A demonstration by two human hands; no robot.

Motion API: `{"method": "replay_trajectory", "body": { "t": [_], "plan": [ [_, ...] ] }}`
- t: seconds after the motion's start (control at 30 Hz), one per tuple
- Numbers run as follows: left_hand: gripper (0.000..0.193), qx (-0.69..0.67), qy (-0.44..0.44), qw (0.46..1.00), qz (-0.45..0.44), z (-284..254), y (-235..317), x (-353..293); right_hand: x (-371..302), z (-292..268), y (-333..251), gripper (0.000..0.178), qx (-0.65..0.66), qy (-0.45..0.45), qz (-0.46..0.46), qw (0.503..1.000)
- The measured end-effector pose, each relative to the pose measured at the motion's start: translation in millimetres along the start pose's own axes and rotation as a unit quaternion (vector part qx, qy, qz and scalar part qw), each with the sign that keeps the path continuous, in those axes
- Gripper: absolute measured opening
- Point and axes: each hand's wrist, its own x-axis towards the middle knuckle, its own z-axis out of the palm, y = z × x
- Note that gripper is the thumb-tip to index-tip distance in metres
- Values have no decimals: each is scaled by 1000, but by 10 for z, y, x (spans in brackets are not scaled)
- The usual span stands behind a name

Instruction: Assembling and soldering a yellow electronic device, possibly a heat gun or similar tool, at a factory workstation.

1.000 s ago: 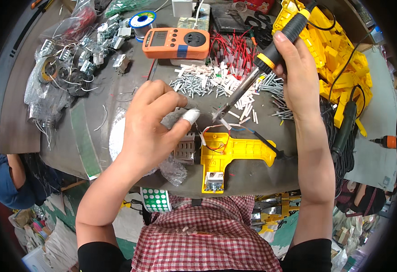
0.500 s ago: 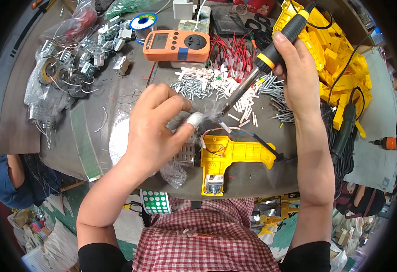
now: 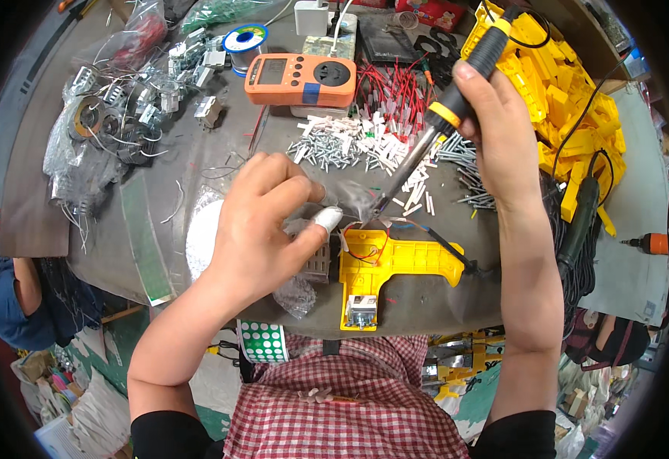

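My right hand [image 3: 499,134] grips the black-and-yellow handle of a soldering iron [image 3: 472,80]. Its metal shaft slants down to the left, and the tip is close to thin wires just above a yellow plastic housing half [image 3: 407,258]. Pale smoke drifts beside the tip. To the left of it, my left hand [image 3: 262,222] is closed with curled fingers; a white cover wraps the thumb's end. What those fingers pinch, if anything, cannot be made out. In the housing sit a small metal-and-white part [image 3: 361,310] and red and dark wires; a black cable [image 3: 449,246] runs along its handle.
An orange meter [image 3: 301,79], a solder spool [image 3: 245,46], screws [image 3: 323,153], and red wires [image 3: 392,96] lie behind. Metal parts in plastic [image 3: 97,153] are on the left, yellow housings [image 3: 571,115] on the right. A second tool's dark handle [image 3: 581,214] lies there. People sit at both sides.
The soldering iron's tip has moved slightly down, nearer the wires at the housing's upper edge. Smoke has shifted. My left hand has barely moved.
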Motion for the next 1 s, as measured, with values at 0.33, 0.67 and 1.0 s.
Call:
{"method": "replay_trajectory", "body": {
  "t": [0.33,0.67,1.0],
  "plan": [
    [22,23,-14,1000,17,34,-11,-9,0,139,2,31,-44,-21,-35,998],
    [22,24,-10,999,27,62,-7,-5,35,123,22,32,-72,-20,-18,997],
    [23,-4,-8,1000,-15,-93,-102,-101,69,134,64,36,5,-32,18,999]
  ]
}}
